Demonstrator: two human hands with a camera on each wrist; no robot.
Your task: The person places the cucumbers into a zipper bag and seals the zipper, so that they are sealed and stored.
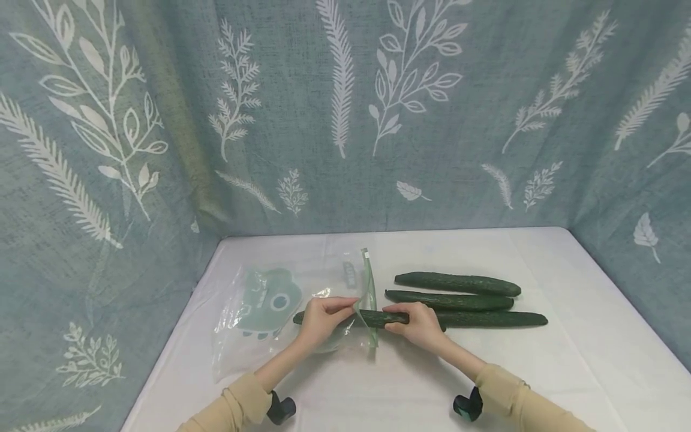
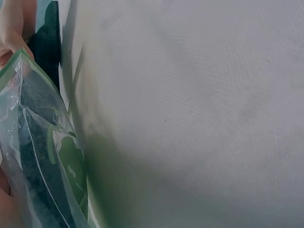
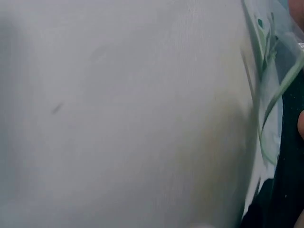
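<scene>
A clear zip bag (image 1: 264, 303) with a green cartoon print lies left of the middle, its green-edged mouth (image 1: 371, 294) facing right. My left hand (image 1: 322, 321) pinches the upper edge of that mouth. A dark green cucumber (image 1: 384, 318) passes through the opening, its far end inside the bag. Near its outer end, my right hand (image 1: 418, 324) grips it. In the left wrist view the cucumber (image 2: 46, 42) shows beside the bag's film (image 2: 28, 95). The right wrist view catches the cucumber (image 3: 289, 175) at its right edge, under the green strip (image 3: 285, 83).
To the right, three more cucumbers lie roughly parallel: a back one (image 1: 459, 282), a middle one (image 1: 450, 300) and a front one (image 1: 496, 319), which the right hand partly overlaps. The white-covered table (image 1: 583, 372) meets a leaf-patterned curtain (image 1: 302, 120) at the back and sides.
</scene>
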